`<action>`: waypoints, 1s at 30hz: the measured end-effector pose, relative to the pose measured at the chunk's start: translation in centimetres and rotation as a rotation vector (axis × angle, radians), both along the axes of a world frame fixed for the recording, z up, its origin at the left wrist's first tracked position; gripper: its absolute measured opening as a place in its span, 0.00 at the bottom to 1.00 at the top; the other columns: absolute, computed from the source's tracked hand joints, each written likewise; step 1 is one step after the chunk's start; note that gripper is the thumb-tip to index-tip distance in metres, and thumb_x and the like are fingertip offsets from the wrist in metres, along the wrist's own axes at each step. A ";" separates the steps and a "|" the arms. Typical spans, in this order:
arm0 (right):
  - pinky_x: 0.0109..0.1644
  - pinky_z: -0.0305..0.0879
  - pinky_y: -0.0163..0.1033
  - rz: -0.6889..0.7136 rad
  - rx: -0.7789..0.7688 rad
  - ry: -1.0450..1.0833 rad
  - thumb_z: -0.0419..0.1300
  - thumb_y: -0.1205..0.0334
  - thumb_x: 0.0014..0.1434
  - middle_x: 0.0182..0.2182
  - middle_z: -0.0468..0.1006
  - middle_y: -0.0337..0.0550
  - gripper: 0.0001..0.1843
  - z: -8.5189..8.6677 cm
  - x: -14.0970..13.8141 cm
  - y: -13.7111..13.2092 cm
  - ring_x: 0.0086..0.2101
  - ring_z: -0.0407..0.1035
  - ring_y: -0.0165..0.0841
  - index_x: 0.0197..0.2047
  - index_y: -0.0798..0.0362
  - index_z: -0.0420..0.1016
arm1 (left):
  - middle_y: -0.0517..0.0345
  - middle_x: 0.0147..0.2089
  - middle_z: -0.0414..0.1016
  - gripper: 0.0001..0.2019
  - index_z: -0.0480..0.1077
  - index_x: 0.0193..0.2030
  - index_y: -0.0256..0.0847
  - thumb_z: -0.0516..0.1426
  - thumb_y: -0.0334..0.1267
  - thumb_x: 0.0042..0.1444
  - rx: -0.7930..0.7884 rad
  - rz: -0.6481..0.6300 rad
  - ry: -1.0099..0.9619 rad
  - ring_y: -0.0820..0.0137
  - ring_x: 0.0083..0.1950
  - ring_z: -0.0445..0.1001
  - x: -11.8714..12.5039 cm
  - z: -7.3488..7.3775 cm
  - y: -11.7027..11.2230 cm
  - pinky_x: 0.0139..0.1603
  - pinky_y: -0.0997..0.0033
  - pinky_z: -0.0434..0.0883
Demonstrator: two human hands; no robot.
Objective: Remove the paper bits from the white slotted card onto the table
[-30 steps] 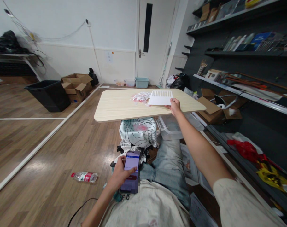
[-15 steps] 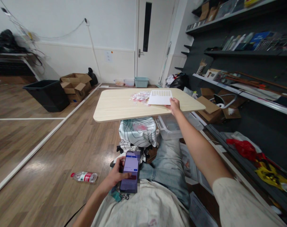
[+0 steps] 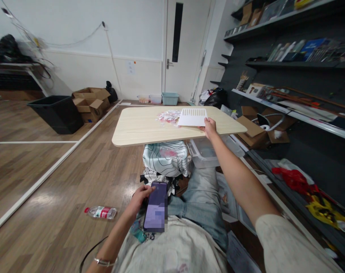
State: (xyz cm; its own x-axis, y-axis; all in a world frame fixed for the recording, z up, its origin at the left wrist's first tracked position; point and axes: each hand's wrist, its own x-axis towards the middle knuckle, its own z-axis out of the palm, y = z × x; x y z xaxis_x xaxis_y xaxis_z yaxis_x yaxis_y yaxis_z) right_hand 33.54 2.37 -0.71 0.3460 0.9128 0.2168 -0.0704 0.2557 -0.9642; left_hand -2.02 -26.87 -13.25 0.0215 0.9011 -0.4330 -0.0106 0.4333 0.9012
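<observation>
A phone lies tilted over my lap, screen facing me, with part of its right side pixelated. My left hand is closed at its upper left edge, the thumb over the top corner. Beyond, my right hand pinches the near right corner of a white card with a row of slots, thumb on top and fingers underneath. That card is over the pale wooden tabletop. Against its left side lies a pile of small white and pinkish paper pieces.
Under the tabletop are a patterned cloth-covered support and a clear plastic bin. A water bottle lies on the floor at left. Further off stand a black trash bin and cardboard boxes. Dark shelving lines the right side.
My left thumb has moved from the lower screen up to the phone's top left corner. The screen has turned darker, with different content. My right hand and the card have stayed put.
</observation>
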 end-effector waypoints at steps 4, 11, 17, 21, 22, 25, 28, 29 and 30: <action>0.36 0.79 0.40 0.000 0.009 -0.007 0.61 0.58 0.63 0.32 0.75 0.38 0.08 -0.2 0.2 0.3 0.33 0.72 0.32 0.35 0.51 0.67 | 0.65 0.29 0.71 0.30 0.65 0.36 0.42 0.71 0.59 0.36 0.061 -0.028 -0.076 0.71 0.29 0.71 0.4 -1.6 -0.5 0.33 0.71 0.67; 0.36 0.79 0.40 0.016 0.017 -0.008 0.60 0.59 0.63 0.33 0.75 0.39 0.07 -0.4 0.3 0.5 0.33 0.72 0.31 0.35 0.51 0.67 | 0.51 0.51 0.75 0.49 0.61 0.60 0.43 0.76 0.44 0.30 0.195 -0.094 -0.006 0.57 0.52 0.77 0.2 -3.4 -3.6 0.55 0.57 0.74; 0.37 0.79 0.42 0.014 0.019 -0.028 0.61 0.57 0.63 0.33 0.75 0.39 0.09 -0.5 0.4 0.6 0.33 0.72 0.32 0.36 0.51 0.67 | 0.54 0.50 0.74 0.48 0.60 0.61 0.43 0.76 0.41 0.31 0.211 -0.126 0.018 0.58 0.52 0.76 -0.3 -3.4 -3.4 0.55 0.56 0.74; 0.38 0.79 0.42 0.015 0.017 -0.020 0.61 0.57 0.62 0.34 0.75 0.40 0.08 -0.5 0.5 0.7 0.35 0.72 0.33 0.36 0.51 0.68 | 0.58 0.44 0.74 0.43 0.62 0.60 0.45 0.74 0.49 0.37 0.121 -0.089 -0.101 0.62 0.44 0.78 -0.1 -3.1 -3.1 0.45 0.62 0.75; 0.38 0.79 0.42 0.018 0.018 -0.021 0.61 0.57 0.62 0.34 0.75 0.40 0.08 -0.6 0.5 0.7 0.36 0.73 0.34 0.37 0.51 0.68 | 0.59 0.42 0.74 0.41 0.63 0.59 0.45 0.73 0.50 0.38 0.105 -0.066 -0.126 0.63 0.42 0.78 -0.1 -3.0 -3.1 0.42 0.63 0.75; 0.38 0.79 0.42 0.028 0.023 -0.028 0.62 0.56 0.61 0.33 0.75 0.39 0.09 -0.6 0.6 0.7 0.36 0.72 0.34 0.36 0.51 0.68 | 0.60 0.40 0.73 0.39 0.65 0.58 0.44 0.72 0.54 0.41 0.083 -0.011 -0.150 0.65 0.40 0.77 0.1 -2.3 -3.2 0.40 0.66 0.73; 0.37 0.78 0.41 0.030 0.024 -0.027 0.62 0.57 0.62 0.33 0.74 0.39 0.09 -0.6 0.5 0.6 0.35 0.72 0.33 0.36 0.51 0.67 | 0.59 0.43 0.74 0.37 0.66 0.58 0.44 0.71 0.54 0.43 0.069 -0.010 -0.143 0.64 0.42 0.76 0.1 -1.2 -3.4 0.43 0.66 0.72; 0.37 0.78 0.41 0.028 0.022 -0.025 0.61 0.57 0.62 0.33 0.74 0.39 0.08 -0.5 0.5 0.6 0.34 0.71 0.32 0.36 0.51 0.68 | 0.58 0.44 0.74 0.36 0.67 0.57 0.44 0.71 0.54 0.43 0.070 -0.013 -0.133 0.64 0.43 0.76 0.1 -0.8 -3.5 0.44 0.66 0.72; 0.37 0.78 0.40 0.026 0.020 -0.021 0.61 0.58 0.62 0.33 0.74 0.39 0.07 -0.5 0.5 0.6 0.34 0.71 0.32 0.36 0.51 0.68 | 0.58 0.44 0.74 0.36 0.68 0.56 0.44 0.71 0.55 0.42 0.073 -0.015 -0.119 0.64 0.44 0.76 0.1 -0.4 -3.5 0.44 0.67 0.72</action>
State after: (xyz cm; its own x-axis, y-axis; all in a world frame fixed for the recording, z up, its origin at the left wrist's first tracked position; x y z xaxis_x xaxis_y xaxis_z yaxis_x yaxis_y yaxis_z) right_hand 34.02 2.93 -1.21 0.3176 0.9168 0.2421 -0.0566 0.2732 -0.9603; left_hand -1.93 -30.35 -13.62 0.0829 0.9293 -0.3598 -0.1135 0.3675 0.9231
